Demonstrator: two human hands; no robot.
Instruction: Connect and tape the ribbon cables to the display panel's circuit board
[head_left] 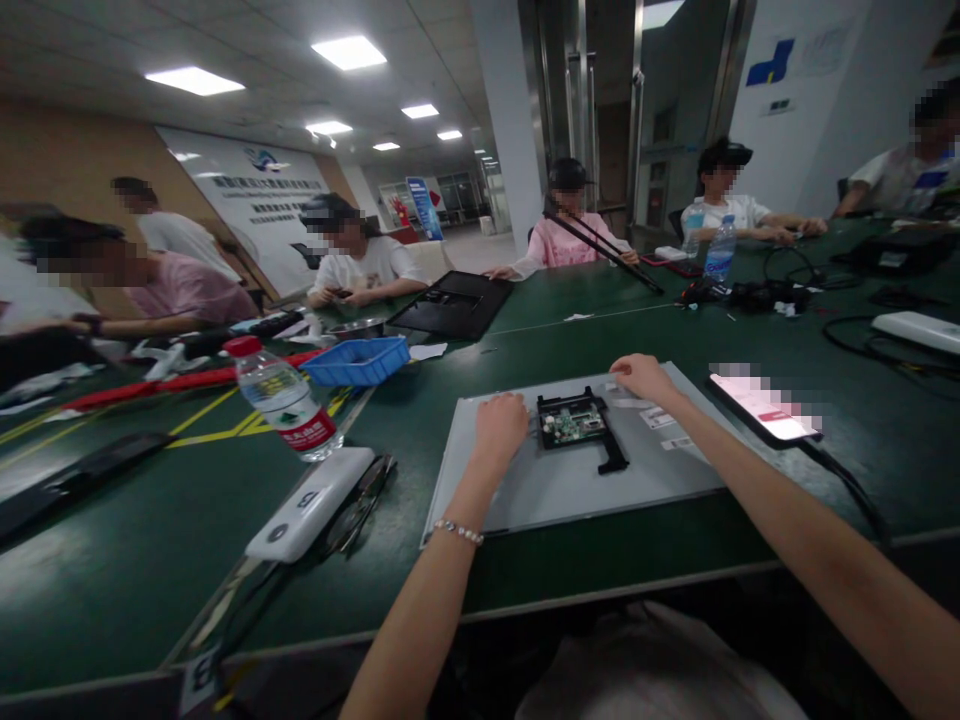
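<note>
A flat grey panel (517,495) lies on the green table before me. On it rests a black bracket (613,455) around a green circuit board (574,425). My left hand (502,425) is over the panel's left part, just left of the bracket, with its fingers curled; whatever they hold is hidden. My right hand (641,376) is at the panel's far edge, right of the bracket, fingers pinched together near a clear strip. Anything between those fingers is too small to make out. White labels (660,418) are stuck on the panel by my right forearm.
A lit phone (765,405) with a cable lies right of the panel. To the left are a white power bank (311,505), glasses (360,505), a water bottle (285,400) and a blue tray (358,362). Several people sit around the table (405,600).
</note>
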